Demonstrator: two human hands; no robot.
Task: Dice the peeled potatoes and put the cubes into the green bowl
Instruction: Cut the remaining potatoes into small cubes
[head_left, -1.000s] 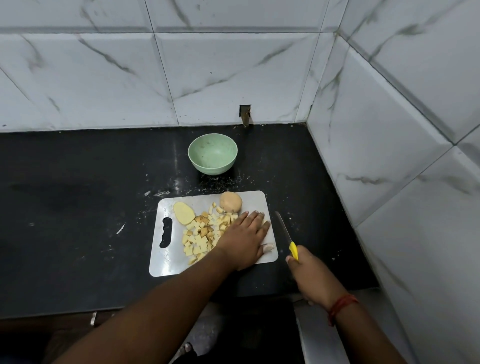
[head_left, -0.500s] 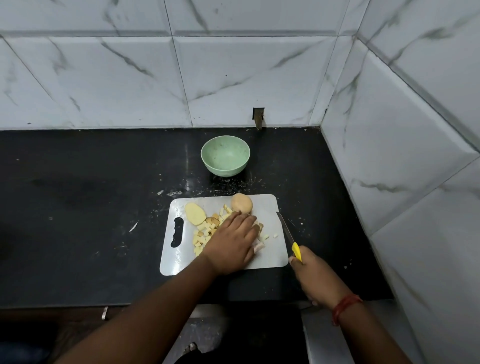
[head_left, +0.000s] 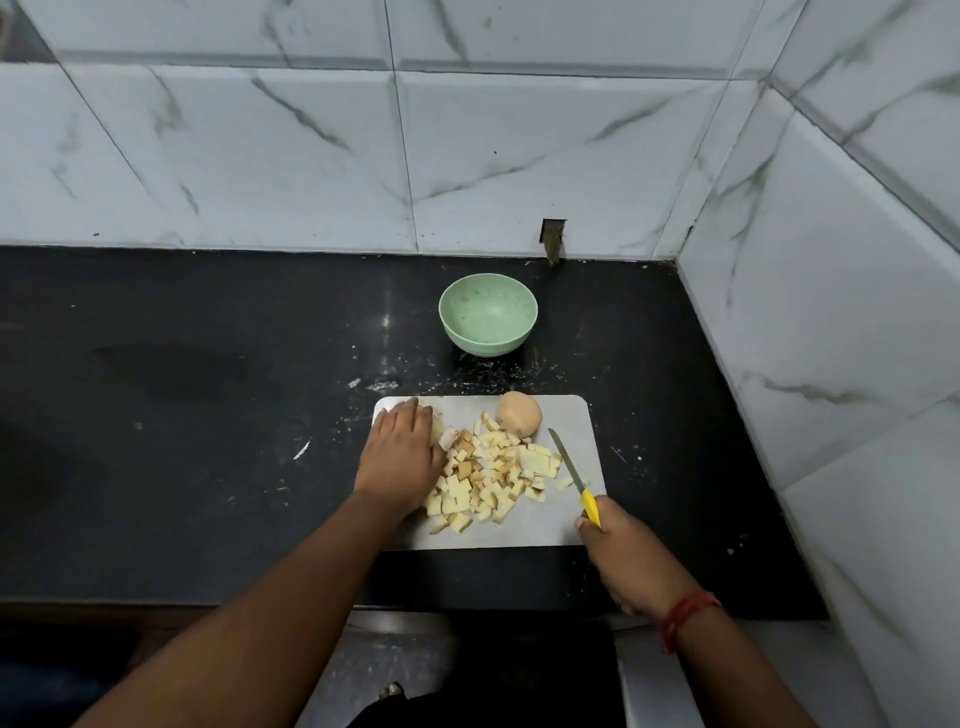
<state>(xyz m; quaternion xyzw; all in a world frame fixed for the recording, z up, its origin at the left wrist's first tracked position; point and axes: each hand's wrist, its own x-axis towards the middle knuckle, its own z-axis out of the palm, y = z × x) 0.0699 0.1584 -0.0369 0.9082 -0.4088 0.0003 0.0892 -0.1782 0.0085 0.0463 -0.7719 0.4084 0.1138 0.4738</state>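
The green bowl (head_left: 488, 322) stands empty on the black counter behind the white cutting board (head_left: 524, 532). A pile of potato cubes (head_left: 488, 478) lies in the middle of the board, and a whole peeled potato (head_left: 518, 421) sits at its far edge. My left hand (head_left: 400, 457) covers the potato half (head_left: 438, 427) at the board's left end, fingers curved over it; only a sliver shows. My right hand (head_left: 626, 558) grips the yellow-handled knife (head_left: 574, 478), whose blade lies just right of the cubes.
The black counter (head_left: 208, 415) runs left from the board, with white crumbs scattered around the board and bowl. Marble-tiled walls close the back and the right side. The counter's front edge is just below the board.
My left hand has slid left off the cube pile onto the potato half, uncovering the cubes. The knife has moved in over the board's right side. The camera has shifted.
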